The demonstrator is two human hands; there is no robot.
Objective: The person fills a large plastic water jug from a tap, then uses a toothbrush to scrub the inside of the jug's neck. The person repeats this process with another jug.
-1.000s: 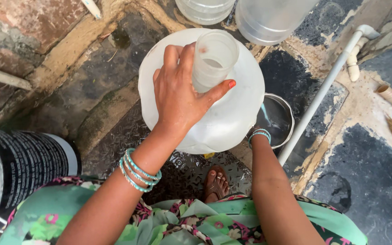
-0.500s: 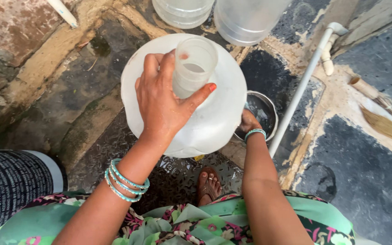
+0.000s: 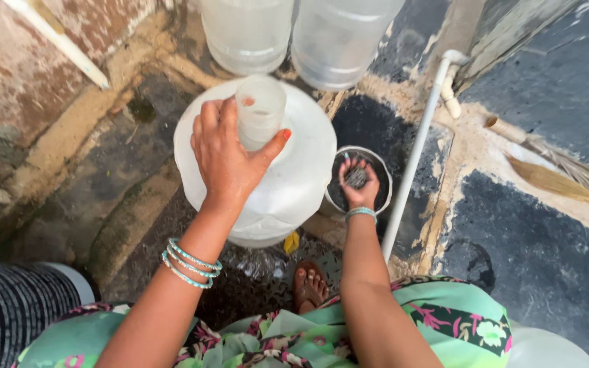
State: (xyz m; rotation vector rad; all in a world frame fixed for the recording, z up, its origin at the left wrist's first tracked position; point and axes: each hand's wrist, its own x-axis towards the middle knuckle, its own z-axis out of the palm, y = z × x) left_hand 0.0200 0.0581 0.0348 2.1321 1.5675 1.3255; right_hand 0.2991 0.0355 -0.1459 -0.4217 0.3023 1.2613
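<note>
Two hands, left grip clasping jug neck, right grip holding scrubber in bowl

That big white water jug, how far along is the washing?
Done: nothing shows as finished; the jug's inside is hidden. In hand: the left hand grips the jug's neck, and the right hand holds a dark scrubber in the small metal bowl. Left: two more jugs stand behind, untouched.

jug and pipe hem bowl
</note>
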